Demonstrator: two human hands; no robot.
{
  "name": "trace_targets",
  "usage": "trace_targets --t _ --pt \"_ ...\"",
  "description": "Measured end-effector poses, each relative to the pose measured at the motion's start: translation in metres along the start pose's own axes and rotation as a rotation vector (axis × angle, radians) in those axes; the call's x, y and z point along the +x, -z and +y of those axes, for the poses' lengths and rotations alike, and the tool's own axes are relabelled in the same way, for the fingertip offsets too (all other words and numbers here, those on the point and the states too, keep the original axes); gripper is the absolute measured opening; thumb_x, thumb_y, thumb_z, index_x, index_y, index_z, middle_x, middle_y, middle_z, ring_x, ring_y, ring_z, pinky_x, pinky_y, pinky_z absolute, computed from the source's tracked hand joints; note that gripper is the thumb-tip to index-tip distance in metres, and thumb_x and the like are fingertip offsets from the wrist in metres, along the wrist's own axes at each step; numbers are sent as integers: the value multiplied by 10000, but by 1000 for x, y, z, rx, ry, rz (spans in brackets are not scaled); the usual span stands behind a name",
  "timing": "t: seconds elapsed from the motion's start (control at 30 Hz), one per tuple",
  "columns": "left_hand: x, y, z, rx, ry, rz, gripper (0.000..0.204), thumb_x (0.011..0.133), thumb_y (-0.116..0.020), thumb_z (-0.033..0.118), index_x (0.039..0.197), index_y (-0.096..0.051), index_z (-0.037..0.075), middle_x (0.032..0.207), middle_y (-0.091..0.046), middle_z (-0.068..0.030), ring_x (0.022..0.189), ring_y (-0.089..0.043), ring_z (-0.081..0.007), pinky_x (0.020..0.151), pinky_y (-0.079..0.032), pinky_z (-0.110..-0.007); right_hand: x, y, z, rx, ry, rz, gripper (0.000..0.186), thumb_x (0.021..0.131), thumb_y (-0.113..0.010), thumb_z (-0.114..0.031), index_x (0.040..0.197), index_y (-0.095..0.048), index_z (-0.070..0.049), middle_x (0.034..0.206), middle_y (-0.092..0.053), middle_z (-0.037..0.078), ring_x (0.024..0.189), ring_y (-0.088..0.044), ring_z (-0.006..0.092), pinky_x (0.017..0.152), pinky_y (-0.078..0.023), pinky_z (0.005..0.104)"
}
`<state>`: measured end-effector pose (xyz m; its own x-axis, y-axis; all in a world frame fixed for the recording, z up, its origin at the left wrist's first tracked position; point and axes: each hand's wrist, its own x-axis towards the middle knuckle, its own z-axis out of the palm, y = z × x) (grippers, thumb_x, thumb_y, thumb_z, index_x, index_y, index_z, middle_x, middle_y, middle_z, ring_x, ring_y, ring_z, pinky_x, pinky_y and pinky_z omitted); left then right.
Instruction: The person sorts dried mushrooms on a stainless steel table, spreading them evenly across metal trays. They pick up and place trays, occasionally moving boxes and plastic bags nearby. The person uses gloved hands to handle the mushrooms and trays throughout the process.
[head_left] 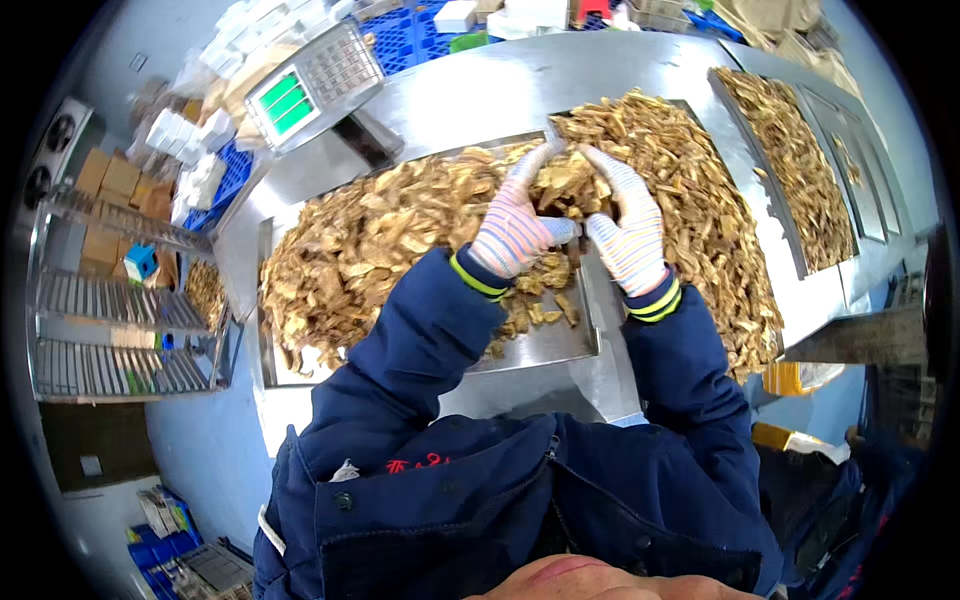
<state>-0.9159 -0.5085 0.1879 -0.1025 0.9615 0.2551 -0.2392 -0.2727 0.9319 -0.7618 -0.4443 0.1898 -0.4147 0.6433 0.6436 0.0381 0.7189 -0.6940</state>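
Observation:
Both my hands wear white gloves with coloured stripes. My left hand (515, 215) and my right hand (628, 220) curve toward each other, thumbs close together and fingertips pointing away from me. Between them they hold a clump of dried brown-yellow slices (568, 185), above where two metal trays meet. The left tray (545, 348) carries a wide heap of such slices (375, 240), with bare metal showing at its near right corner. Right of my hands lies another deep heap (700, 210), which hides most of its tray. The palms and some finger undersides are hidden.
A scale (330, 85) with a green-lit display stands beyond the left tray. Farther right, a narrow tray of slices (795, 170) lies on the steel table (470, 85). A metal rack (120, 320) stands at left; white boxes (200, 130) and blue crates are behind.

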Motion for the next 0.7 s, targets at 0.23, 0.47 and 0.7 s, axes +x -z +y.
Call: trace_targets --t 0.23,0.47,0.7 --pt "-74 119 82 1043 -185 264 634 648 -660 -53 1260 -557 80 1205 -531 -160 1171 -481 -311 1051 -374 -375 17 -105 -23 280 -107 -93 592 658 -515 54 1243 -569 -24 1216 -593 139 1161 -542 269 1029 -405 359" --pt "-126 176 110 1162 -108 417 536 748 -661 3 1271 -553 51 1242 -551 -138 1178 -507 -272 1034 -376 -352 28 -105 -35 412 -118 -69 587 732 -477 3 1319 -489 26 1308 -536 140 1244 -479 230 1096 -322 336" --pt "-135 208 95 1074 -124 508 298 870 -594 16 1167 -602 22 1095 -576 -81 907 -570 -130 744 -494 -245 25 -110 -34 334 -144 -138 640 697 -434 128 1321 -494 -4 1300 -534 134 1261 -468 237 1115 -303 334"
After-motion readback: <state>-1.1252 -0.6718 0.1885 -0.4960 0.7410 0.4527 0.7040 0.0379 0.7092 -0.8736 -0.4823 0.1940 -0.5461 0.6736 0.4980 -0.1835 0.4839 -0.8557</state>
